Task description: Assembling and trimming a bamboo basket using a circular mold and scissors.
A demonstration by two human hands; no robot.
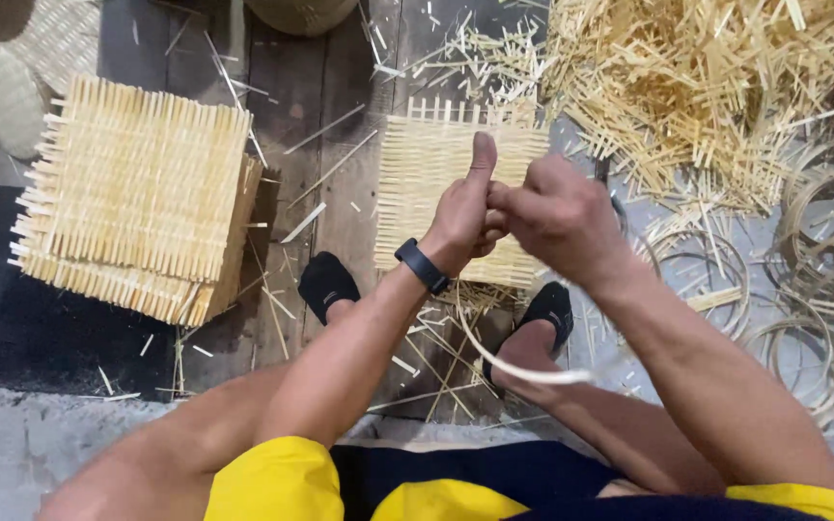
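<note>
Both hands meet above a square woven mat [456,174] on the wooden floor [340,193]. The left hand [465,217], thumb up, and the blurred right hand [557,217] pinch a thin pale strip [514,367] that curves down near the feet; the fingertips' grip is hidden. A mat stack [137,203] lies left, loose hoops [822,289] right.

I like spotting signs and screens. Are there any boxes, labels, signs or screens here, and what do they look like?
No boxes, labels or signs show.
Black wristband: on the left hand's wrist, middle of the picture; a dark, narrow band. Whether it has a screen cannot be told.
</note>
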